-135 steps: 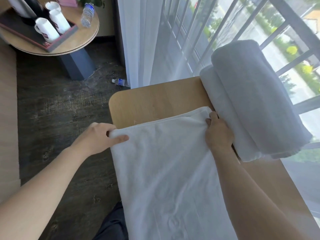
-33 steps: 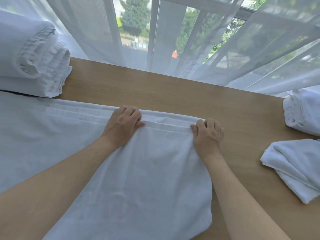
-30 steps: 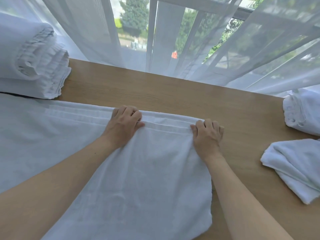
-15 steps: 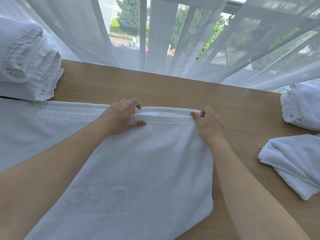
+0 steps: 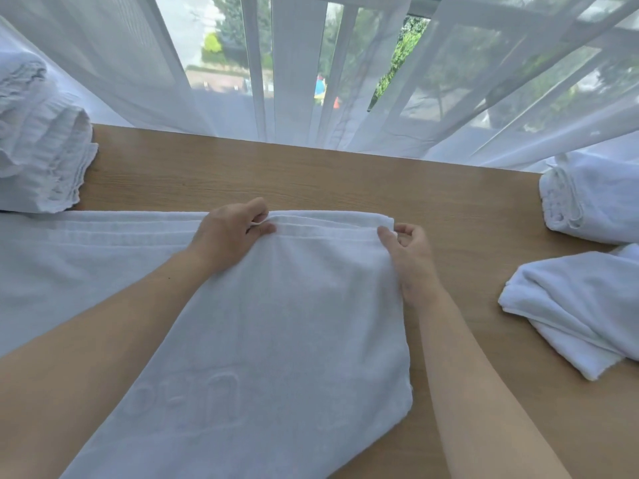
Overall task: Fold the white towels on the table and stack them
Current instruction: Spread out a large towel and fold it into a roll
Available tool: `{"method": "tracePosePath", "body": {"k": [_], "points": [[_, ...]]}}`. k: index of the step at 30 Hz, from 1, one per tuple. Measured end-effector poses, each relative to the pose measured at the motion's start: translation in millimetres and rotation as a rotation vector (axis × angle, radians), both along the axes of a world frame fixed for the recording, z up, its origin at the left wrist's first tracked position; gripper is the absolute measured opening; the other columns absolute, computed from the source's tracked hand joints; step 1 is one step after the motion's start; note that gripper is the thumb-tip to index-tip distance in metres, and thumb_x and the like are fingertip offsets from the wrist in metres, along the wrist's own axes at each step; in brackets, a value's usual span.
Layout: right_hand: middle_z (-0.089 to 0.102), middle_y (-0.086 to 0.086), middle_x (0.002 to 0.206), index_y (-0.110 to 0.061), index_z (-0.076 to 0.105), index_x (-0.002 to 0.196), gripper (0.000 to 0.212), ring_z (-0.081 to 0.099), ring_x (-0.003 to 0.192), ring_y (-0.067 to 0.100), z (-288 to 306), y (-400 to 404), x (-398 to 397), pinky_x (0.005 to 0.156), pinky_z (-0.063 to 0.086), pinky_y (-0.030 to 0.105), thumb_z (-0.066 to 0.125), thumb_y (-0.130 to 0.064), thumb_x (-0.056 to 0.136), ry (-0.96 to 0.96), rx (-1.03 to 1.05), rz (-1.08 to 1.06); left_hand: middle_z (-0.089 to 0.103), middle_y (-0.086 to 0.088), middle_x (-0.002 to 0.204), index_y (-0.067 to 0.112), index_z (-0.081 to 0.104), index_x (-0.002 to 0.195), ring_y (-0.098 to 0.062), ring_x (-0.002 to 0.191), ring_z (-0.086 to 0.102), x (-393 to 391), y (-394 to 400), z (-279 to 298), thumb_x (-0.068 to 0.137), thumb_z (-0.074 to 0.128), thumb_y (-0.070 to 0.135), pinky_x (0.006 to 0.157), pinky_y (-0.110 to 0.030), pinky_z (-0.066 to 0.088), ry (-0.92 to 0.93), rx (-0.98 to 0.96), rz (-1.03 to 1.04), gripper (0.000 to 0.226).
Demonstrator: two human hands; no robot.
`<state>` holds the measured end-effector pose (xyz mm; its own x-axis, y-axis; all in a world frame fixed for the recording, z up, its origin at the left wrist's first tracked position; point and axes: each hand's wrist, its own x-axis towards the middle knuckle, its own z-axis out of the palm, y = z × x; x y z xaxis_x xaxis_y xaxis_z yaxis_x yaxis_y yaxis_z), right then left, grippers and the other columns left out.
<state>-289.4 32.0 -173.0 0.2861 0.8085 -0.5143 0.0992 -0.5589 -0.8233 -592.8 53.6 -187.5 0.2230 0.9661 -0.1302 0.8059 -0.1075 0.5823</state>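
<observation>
A large white towel [image 5: 276, 323] was spread across the near part of the wooden table [image 5: 311, 181], its far hem lying in a doubled band that ran from the left edge of the view to a corner right of centre. That hem was pinched by the left hand [image 5: 230, 233] between thumb and curled fingers, near the middle of the band. The corner of the same hem was gripped by the right hand [image 5: 409, 252], its thumb laid on top of the cloth and its fingers curled beside the edge. Faint embossed lettering could be made out on the near part of the towel, though it could not be read. At the far left, a stack of folded towels [image 5: 38, 143] was seen resting on the table, touching the spread towel's far edge. At the right, a rolled towel [image 5: 591, 198] was set by the far edge, and a loosely folded small towel [image 5: 574, 305] lay nearer, well apart from the right hand. Sheer curtains [image 5: 138, 63] hung behind the table.
</observation>
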Motion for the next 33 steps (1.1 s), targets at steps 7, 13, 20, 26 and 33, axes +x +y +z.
{"method": "tracePosePath", "body": {"k": [7, 13, 20, 26, 33], "points": [[0.077, -0.01, 0.094, -0.021, 0.055, 0.118, 0.034, 0.075, 0.085, 0.014, 4.5, -57.8, 15.8, 0.061, 0.057, 0.028, 0.073, -0.025, 0.089, 0.131, -0.059, 0.026, 0.066, -0.002, 0.112, 0.024, 0.06, 0.118, -0.026, 0.11, 0.057, 36.9, 4.1, 4.4, 0.093, 0.066, 0.044, 0.093, -0.04, 0.045, -0.004, -0.083, -0.015, 0.033], [0.078, 0.002, 0.1, -0.014, 0.066, 0.111, 0.023, 0.075, 0.09, 0.021, 11.7, -82.2, 22.3, 0.065, 0.058, 0.029, 0.069, -0.028, 0.093, 0.218, -0.079, 0.065, 0.063, 0.005, 0.127, 0.028, 0.055, 0.133, -0.017, 0.119, 0.055, 137.7, 11.4, 12.5, 0.077, 0.071, 0.067, 0.092, -0.03, 0.039, -0.011, -0.184, -0.215, 0.069], [0.076, 0.003, 0.108, -0.014, 0.072, 0.108, 0.023, 0.073, 0.099, 0.022, 19.0, -135.3, 34.1, 0.082, 0.06, 0.039, 0.073, -0.03, 0.091, 0.188, -0.084, 0.272, 0.043, 0.015, 0.057, 0.031, 0.051, 0.058, -0.007, 0.059, 0.044, 172.4, 23.7, 13.1, 0.087, 0.076, 0.036, 0.051, -0.017, 0.032, -0.192, -0.28, -0.297, 0.039], [0.073, -0.007, 0.119, -0.02, 0.064, 0.124, 0.031, 0.07, 0.11, 0.013, 26.1, -156.5, 48.4, 0.099, 0.054, 0.039, 0.071, -0.025, 0.094, 0.311, -0.144, 0.355, 0.06, 0.014, 0.077, 0.029, 0.072, 0.094, -0.007, 0.069, 0.055, 160.6, 27.1, 10.5, 0.079, 0.071, 0.049, 0.067, -0.028, 0.047, -0.401, -0.217, -0.067, 0.024], [0.076, -0.008, 0.111, -0.02, 0.079, 0.105, 0.024, 0.069, 0.109, 0.008, 32.5, -181.3, 75.2, 0.107, 0.046, 0.035, 0.079, -0.035, 0.086, 0.262, -0.288, 0.538, 0.059, 0.014, 0.08, 0.023, 0.071, 0.093, -0.014, 0.079, 0.057, 172.4, 20.4, 2.0, 0.087, 0.069, 0.041, 0.076, -0.038, 0.049, -0.326, -0.117, -0.093, 0.02]]}}
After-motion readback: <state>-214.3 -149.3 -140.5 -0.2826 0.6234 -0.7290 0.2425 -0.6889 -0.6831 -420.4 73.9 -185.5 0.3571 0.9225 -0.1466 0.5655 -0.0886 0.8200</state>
